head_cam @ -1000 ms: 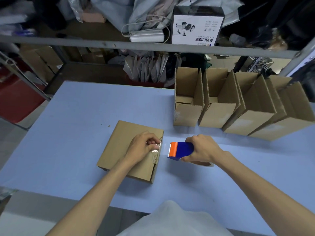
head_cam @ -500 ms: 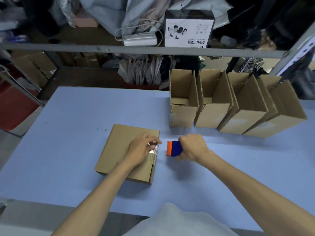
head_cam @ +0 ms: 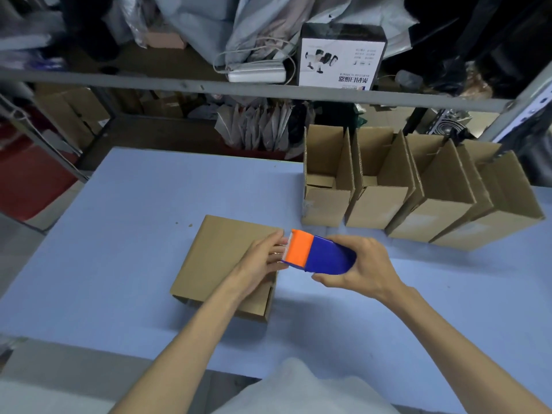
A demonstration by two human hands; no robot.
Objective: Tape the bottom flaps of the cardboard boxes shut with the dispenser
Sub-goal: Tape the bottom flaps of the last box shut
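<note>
Currently our right hand (head_cam: 363,265) grips the blue tape dispenser (head_cam: 322,256), orange end just above our left hand (head_cam: 258,264), whose straight fingers press flat on the cardboard box (head_cam: 219,258).

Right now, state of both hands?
Left hand: open, straight fingers on the cardboard box edge.
Right hand: holding the tape dispenser.

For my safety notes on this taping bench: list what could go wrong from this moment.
1. The left hand has its fingers right at the orange toothed end of the dispenser; they could get nicked or taped down.
2. Only that hand steadies the box, and near its right edge; a pull by the right hand might slide it, so the tape could go on crooked.
</note>
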